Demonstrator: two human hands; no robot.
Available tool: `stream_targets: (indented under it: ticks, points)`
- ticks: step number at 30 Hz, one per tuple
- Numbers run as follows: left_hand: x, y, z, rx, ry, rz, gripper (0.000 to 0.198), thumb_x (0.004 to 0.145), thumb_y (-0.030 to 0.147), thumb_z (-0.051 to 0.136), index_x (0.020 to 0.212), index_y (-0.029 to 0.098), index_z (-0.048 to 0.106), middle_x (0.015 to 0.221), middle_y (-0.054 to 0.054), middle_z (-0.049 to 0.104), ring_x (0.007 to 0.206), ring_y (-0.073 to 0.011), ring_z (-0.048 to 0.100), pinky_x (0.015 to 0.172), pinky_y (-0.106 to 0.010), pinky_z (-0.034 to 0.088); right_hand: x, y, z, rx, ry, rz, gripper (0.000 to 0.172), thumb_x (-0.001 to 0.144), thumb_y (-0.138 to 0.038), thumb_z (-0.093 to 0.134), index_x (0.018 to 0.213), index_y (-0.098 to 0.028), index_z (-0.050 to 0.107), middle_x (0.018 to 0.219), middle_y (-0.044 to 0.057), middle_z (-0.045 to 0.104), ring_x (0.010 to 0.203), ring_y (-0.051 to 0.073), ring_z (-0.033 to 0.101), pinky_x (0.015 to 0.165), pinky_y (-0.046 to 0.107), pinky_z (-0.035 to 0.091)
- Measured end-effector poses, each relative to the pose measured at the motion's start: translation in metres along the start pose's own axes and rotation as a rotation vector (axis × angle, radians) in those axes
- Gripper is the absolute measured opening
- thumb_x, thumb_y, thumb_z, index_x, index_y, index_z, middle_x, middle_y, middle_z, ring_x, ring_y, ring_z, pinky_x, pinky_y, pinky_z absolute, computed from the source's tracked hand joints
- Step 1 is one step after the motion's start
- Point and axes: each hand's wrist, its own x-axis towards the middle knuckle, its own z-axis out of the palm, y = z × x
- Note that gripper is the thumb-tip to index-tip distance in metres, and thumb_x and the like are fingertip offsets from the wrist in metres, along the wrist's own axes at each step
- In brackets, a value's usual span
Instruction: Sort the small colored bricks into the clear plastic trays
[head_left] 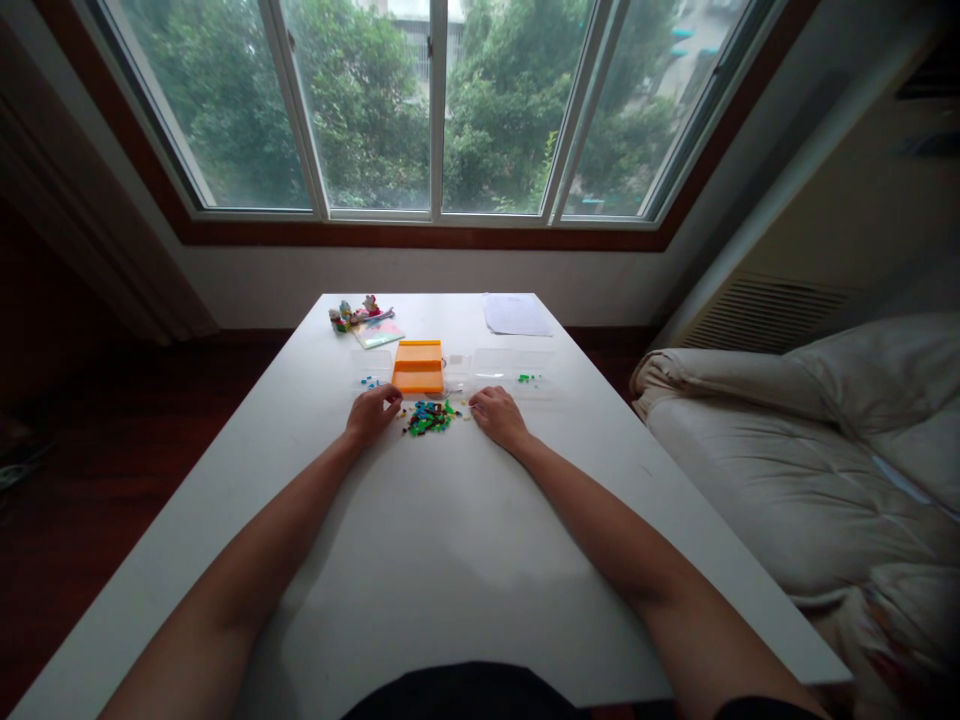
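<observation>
A heap of small building bricks (430, 418) in green, blue, brown and yellow lies on the white table (450, 560) between my hands. At the heap's left edge rests my left hand (371, 413), its fingers curled in a pinch; what is between them is too small to make out. My right hand (498, 412) lies on the other side, fingers bent and pressed together by a few loose pieces. Just beyond the heap is an orange tray (418, 378). Clear plastic trays flank it, with blue pieces (370, 382) in the left one and green pieces (526, 378) in the right.
Several assembled colourful figures (352, 314) stand at the table's far left beside a pale booklet (379, 334). White paper sheets (517, 314) lie at the far right. A cream sofa (735, 450) is right of the table, and a window (435, 110) is behind it.
</observation>
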Motion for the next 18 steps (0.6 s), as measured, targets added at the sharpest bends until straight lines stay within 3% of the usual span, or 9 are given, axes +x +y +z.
stream_targets:
  ticks: [11, 18]
  points:
    - [0.002, -0.002, -0.004, -0.091, 0.066, -0.151, 0.017, 0.085, 0.036, 0.057, 0.086, 0.021, 0.065, 0.080, -0.001, 0.070, 0.069, -0.0155, 0.064, 0.065, -0.026, 0.045, 0.001, 0.000, -0.001, 0.072, 0.062, 0.027, 0.009, 0.089, -0.020, 0.059, 0.091, -0.021, 0.068, 0.093, 0.006, 0.067, 0.096, 0.022, 0.056, 0.090, 0.034, 0.043]
    - [0.004, -0.015, 0.001, -0.179, 0.123, -0.198, 0.014, 0.082, 0.034, 0.059, 0.088, 0.021, 0.063, 0.085, -0.001, 0.070, 0.069, -0.0149, 0.061, 0.064, -0.026, 0.045, 0.008, 0.022, 0.007, 0.557, 0.243, 0.315, 0.014, 0.083, -0.033, 0.061, 0.088, -0.021, 0.065, 0.076, 0.000, 0.065, 0.067, 0.015, 0.056, 0.066, 0.027, 0.045]
